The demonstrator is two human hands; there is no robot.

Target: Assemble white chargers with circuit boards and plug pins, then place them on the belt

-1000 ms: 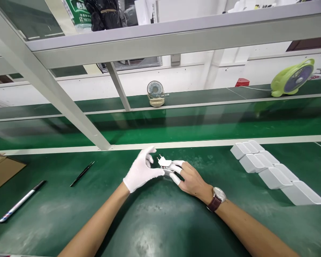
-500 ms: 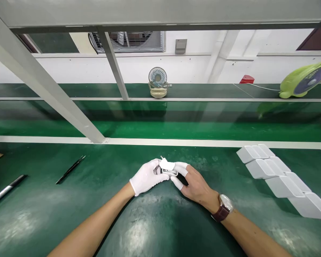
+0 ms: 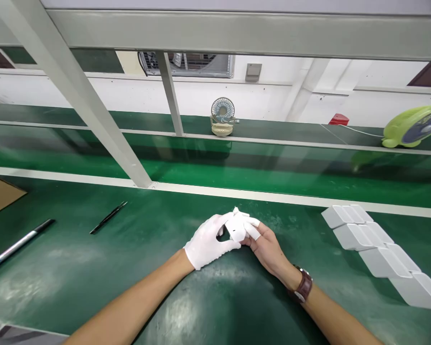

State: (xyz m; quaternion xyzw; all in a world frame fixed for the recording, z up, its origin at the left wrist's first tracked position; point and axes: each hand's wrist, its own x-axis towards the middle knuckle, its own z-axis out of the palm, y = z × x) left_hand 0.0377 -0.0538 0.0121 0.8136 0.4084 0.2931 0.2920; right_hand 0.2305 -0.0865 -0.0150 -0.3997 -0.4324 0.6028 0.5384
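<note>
My left hand (image 3: pixel 207 243), in a white glove, grips the left side of a small white plastic case (image 3: pixel 237 228) between thumb and fingers. A small dark slot shows on the case's face; its exact kind I cannot make out. My right hand (image 3: pixel 269 247), with white cots on some fingertips, holds the same case from the right. Its fingers lie over the case's right side, and its thumb is largely hidden. Both hands are just above the green tabletop (image 3: pixel 215 292). A brown-strapped watch (image 3: pixel 303 286) is on my right wrist.
White bins (image 3: pixel 382 261) stand in a slanted row at right. At left lie black tweezers (image 3: pixel 108 218), a silver-and-black pen-like rod (image 3: pixel 19 246) and cardboard (image 3: pixel 2 196). Behind a slanted metal post (image 3: pixel 93 112) are a small fan (image 3: pixel 222 116) and a green fan (image 3: pixel 413 124).
The case has been turned in my hands, so a flat white face with a dark slot now shows instead of its gapped edge. My head view has shifted and tilted slightly.
</note>
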